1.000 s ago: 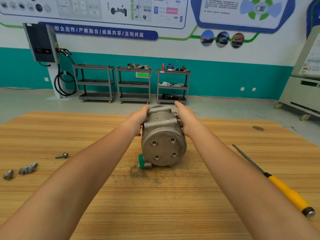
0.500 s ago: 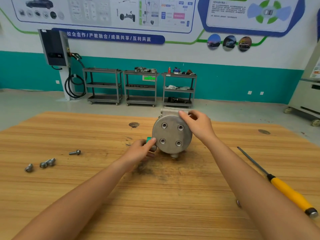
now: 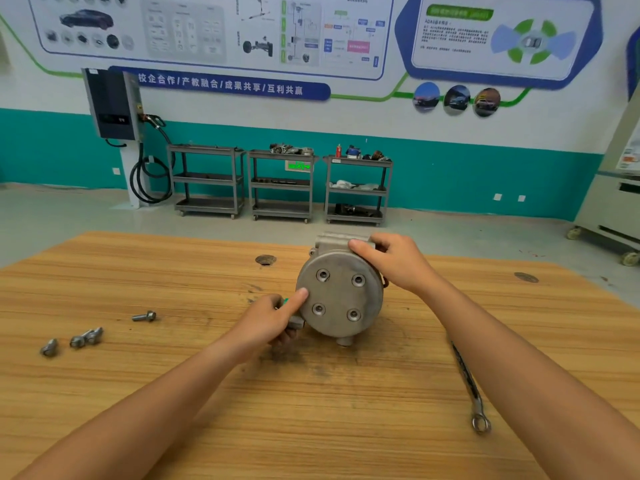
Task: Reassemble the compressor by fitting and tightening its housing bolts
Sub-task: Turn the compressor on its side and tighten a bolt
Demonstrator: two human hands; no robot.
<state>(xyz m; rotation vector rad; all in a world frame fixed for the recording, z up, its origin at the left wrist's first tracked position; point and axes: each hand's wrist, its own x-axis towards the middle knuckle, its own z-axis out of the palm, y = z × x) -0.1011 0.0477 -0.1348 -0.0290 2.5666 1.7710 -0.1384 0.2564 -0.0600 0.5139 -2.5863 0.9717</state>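
The grey metal compressor (image 3: 341, 299) lies on its side on the wooden table (image 3: 311, 410), its round end plate facing me with several empty bolt holes. My left hand (image 3: 268, 322) grips the small fitting with a green cap at the compressor's lower left, thumb against the plate's edge. My right hand (image 3: 393, 259) holds the top right of the housing, fingers curled over it. Several loose bolts lie at the table's left: one bolt (image 3: 143, 317) alone, a pair of bolts (image 3: 86, 337) side by side, and another bolt (image 3: 49, 348) farther left.
A ring spanner (image 3: 469, 386) lies on the table just left of my right forearm. Round holes (image 3: 265, 260) mark the table top behind the compressor. Beyond the table stand metal shelf carts (image 3: 282, 185) against the far wall and a wall charger (image 3: 112, 105).
My left hand left the housing's top for the green-capped fitting at its lower left. The compressor sits farther from me, turned so its fitting is higher. The spanner has come into view.
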